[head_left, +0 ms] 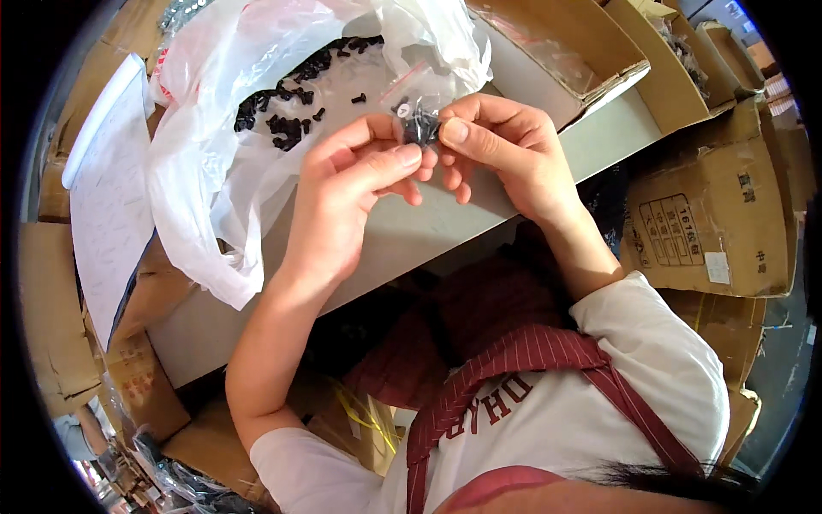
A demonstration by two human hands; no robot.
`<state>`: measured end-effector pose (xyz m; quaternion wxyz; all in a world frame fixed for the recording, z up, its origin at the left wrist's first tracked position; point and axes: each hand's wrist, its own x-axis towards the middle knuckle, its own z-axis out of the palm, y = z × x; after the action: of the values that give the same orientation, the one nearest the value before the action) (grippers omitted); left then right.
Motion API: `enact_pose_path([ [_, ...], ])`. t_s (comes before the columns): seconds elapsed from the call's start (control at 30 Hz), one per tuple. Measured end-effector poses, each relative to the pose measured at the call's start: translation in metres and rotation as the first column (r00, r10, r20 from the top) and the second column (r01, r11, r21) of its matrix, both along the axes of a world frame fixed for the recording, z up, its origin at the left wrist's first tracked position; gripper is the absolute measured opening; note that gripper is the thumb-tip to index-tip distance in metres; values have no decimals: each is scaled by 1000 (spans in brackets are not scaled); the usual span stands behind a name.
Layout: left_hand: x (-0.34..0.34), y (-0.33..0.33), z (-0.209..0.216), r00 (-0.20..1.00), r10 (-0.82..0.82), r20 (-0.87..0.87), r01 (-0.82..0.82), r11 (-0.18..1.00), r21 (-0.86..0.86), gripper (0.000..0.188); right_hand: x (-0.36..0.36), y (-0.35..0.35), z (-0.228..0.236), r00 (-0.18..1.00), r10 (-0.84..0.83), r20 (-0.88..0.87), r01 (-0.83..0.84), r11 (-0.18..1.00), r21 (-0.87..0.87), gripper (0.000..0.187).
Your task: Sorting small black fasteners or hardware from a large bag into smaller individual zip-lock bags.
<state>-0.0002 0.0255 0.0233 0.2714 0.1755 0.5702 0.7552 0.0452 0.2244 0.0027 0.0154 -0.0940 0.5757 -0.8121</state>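
A small clear zip bag with black screws inside is held up between my two hands over the table's near edge. Its lower left side is pinched by the thumb and fingers of my left hand. At its right side, my right hand grips the bag with thumb and forefinger. Just beyond my left hand lies a large white plastic bag, spread wide. Loose black screws are scattered and heaped on it, with a single screw lying apart nearest the small bag.
An open cardboard box with clear bags in it stands on the grey table at the far right. A sheet of paper hangs along the left side. Large cardboard cartons are stacked to the right; more boxes sit at left.
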Motion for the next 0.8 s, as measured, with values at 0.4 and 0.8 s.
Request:
enact_pose_path([
  [0.4,-2,0,-3,997,21,79,-21,1000,8,16,2,-1,0,998,58,11,-58,998,-38,18],
  [0.8,3,2,-3,998,62,-34,-62,998,-9,11,3,-2,1,996,71,-57,-69,997,30,16],
])
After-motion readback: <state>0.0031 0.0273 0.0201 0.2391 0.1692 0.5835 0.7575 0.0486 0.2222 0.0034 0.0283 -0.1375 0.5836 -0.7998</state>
